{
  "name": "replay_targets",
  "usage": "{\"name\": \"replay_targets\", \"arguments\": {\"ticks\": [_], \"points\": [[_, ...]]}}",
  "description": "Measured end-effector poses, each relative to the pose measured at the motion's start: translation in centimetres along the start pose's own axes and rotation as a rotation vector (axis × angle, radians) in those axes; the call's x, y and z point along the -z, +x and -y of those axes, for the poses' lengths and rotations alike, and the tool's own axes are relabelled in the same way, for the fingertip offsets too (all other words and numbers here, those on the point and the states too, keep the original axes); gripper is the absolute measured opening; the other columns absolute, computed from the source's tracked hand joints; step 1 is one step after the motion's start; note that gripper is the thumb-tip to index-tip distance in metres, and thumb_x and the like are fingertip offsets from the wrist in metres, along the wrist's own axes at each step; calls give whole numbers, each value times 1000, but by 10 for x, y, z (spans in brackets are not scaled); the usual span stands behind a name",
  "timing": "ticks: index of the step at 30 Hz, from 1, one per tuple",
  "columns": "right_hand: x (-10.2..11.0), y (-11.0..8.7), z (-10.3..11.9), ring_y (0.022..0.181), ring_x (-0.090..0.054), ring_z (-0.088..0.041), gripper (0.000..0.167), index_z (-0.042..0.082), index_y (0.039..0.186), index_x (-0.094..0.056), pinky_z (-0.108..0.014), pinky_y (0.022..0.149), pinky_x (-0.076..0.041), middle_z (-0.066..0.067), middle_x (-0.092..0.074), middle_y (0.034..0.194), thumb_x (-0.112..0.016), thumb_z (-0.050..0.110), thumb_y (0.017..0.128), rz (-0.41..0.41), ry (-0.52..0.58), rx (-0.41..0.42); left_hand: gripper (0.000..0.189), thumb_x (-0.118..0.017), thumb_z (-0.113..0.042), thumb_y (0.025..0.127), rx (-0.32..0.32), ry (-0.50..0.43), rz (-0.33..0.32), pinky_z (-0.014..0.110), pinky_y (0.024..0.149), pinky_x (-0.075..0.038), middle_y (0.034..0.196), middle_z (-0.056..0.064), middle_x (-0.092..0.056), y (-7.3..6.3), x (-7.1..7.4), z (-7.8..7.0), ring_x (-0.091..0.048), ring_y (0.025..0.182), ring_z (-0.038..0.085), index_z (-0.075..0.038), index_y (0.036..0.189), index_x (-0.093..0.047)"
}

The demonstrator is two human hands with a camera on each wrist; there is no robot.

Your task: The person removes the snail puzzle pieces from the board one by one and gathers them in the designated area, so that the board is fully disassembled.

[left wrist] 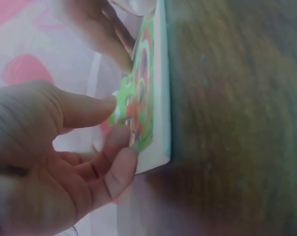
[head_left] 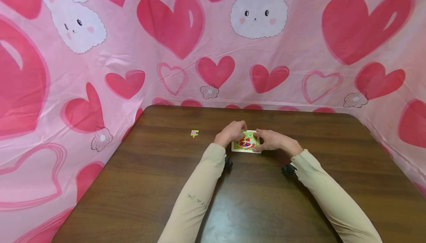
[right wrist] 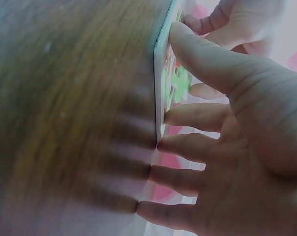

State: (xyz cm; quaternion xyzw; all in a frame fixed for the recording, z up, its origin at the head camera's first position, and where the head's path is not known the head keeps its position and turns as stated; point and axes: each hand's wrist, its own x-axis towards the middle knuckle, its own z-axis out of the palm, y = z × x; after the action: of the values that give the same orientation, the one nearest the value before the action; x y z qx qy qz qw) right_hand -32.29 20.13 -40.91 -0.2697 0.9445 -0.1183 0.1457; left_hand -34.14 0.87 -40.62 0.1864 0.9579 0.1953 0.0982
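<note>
Sleeves [head_left: 195, 195] nearest; left hand [head_left: 231, 132] overlaps puzzle [head_left: 247, 144]; loose piece [head_left: 194, 132] apart.

"What's the brown, straight-edged tabletop [head_left: 246, 198] made of, by its look?"

"Dark-grained wood, or a wood-look finish; smooth, with a soft gloss where the light falls."

"And the pink, heart-printed hanging [head_left: 229, 47]?"

"Thin cloth, creased, faintly shiny."

"The long cream sleeves [head_left: 199, 180]?"

"Matt cloth, wrinkled."

"The white-edged square picture board [left wrist: 161, 98]?"

"Smooth-faced; card or wood, I can't tell."
</note>
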Motion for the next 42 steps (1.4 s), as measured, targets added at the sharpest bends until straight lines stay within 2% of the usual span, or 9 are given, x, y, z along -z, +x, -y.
{"name": "replay_targets", "arguments": {"ticks": [4, 11, 14, 25, 34, 42], "points": [[0, -2, 1, 137, -39, -48, 75, -5, 139, -48, -57, 112, -32, -33, -37, 149, -70, 44, 87, -8, -4, 13, 25, -65, -18, 92, -17, 10, -15, 35, 93, -47, 116, 4, -63, 1, 1, 0, -53, 105, 17, -16, 116, -60], [1, -4, 1, 137, -39, -47, 75, -6, 139, -48, -56, 112, -32, -33, -36, 149, -70, 44, 87, -10, -2, 13, 22, -65, -13, 90, 5, -22, -17, 32, 83, -49, 115, 3, -64, 1, 3, 1, -56, 93, 16, -15, 112, -60], [0, -3, 0, 137, -39, -47, 75, -5, 139, -48, -56, 112, -32, -33, -36, 150, -70, 45, 87, -9, -3, 11, 21, -65, -15, 90, 11, -43, -19, 32, 82, -49, 114, 2, -64, 1, 3, 1, -56, 91, 15, -16, 111, -61], [1, -4, 1, 136, -42, -46, 74, -4, 139, -49, -56, 111, -33, -31, -39, 148, -71, 43, 87, -8, 3, 5, 18, -64, -18, 91, 9, -89, -27, 29, 75, -48, 99, 1, -67, -7, 10, 0, -58, 86, 15, -14, 108, -68], [2, -3, 1, 137, -41, -45, 75, -4, 139, -49, -56, 112, -32, -30, -40, 148, -71, 45, 87, -11, 1, 0, 14, -60, -23, 95, 11, -180, -72, 26, 65, -44, 93, 2, -65, -14, 15, 6, -57, 79, 14, -12, 103, -64], [2, -4, 4, 138, -39, -45, 76, -3, 141, -47, -56, 113, -31, -30, -39, 150, -70, 44, 87, 1, 6, -14, 13, -61, -24, 95, 11, -235, -73, 25, 64, -46, 87, 1, -65, -16, 15, 10, -61, 70, 11, -13, 102, -64]]}}
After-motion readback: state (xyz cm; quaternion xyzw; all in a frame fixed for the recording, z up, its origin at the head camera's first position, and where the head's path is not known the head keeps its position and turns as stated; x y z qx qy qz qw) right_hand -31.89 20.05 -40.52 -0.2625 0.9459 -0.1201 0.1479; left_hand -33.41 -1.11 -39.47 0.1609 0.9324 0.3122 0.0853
